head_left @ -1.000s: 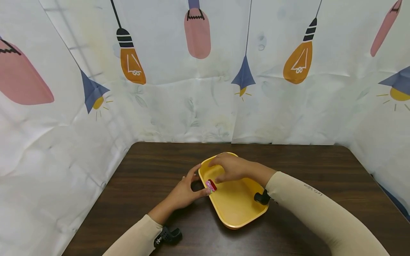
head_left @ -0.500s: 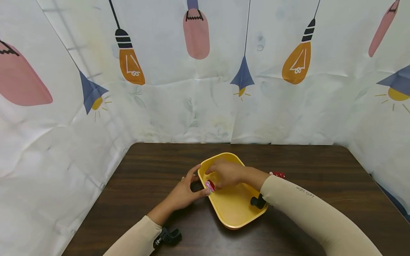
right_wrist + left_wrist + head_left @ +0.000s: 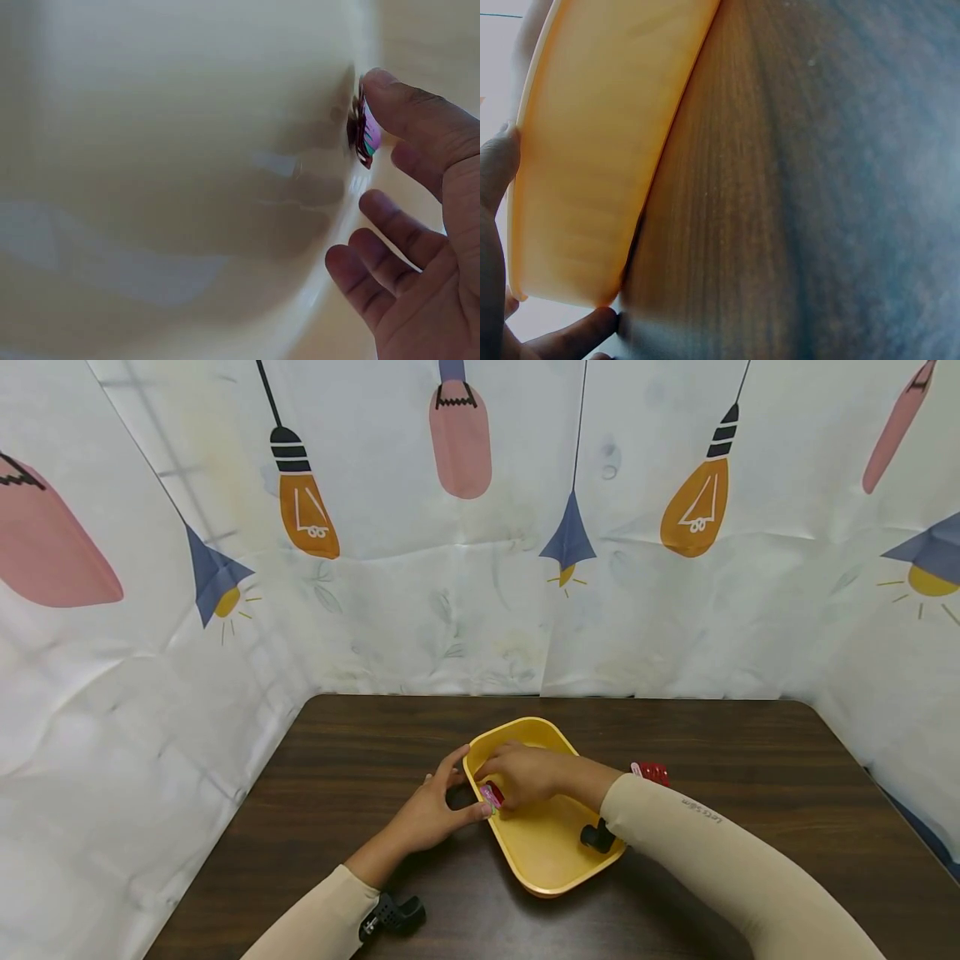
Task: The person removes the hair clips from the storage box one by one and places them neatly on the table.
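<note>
Lying at the yellow tray (image 3: 551,856)'s left edge, the pink piece (image 3: 371,136) should be light and stiff, best taken by its thin sides. Right hand (image 3: 521,774) has its thumb there; whether it pinches cannot be told. Left hand (image 3: 427,811) spreads its fingers against the tray.

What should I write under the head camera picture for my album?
Teamwork: the left hand touches a yellow tub, the right hand dips inside, beside a small pink-and-red piece.

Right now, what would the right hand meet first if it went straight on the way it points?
Likely the small pink-and-red piece right at the right hand, then the side of the yellow rounded plastic tray; whether they already touch is unclear.
</note>
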Demonstrator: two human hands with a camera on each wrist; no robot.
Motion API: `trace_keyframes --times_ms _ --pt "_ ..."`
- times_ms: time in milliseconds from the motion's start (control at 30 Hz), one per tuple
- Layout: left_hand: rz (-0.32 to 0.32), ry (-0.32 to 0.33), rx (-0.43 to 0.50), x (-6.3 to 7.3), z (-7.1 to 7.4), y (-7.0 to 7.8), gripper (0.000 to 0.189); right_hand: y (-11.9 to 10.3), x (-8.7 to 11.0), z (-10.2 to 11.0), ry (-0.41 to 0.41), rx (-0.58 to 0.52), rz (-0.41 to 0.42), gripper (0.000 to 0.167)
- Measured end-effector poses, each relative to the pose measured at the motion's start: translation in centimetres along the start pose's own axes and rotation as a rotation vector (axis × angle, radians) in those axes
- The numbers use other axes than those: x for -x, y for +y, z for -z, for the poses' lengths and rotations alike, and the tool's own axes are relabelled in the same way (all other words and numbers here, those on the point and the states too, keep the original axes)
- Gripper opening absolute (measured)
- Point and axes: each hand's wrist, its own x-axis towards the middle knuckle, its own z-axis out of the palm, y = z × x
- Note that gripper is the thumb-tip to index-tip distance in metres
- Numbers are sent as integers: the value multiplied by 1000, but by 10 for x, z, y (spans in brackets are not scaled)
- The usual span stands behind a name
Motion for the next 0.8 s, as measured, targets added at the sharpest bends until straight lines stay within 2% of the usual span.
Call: trace_keyframes --times_ms 267,800 --pt "4 5 4 0 0 0 99 0 -1 -2 -16 12 6 51" --pt "-11 13 3 -1 -1 0 99 3 -4 -5 3 19 17 45"
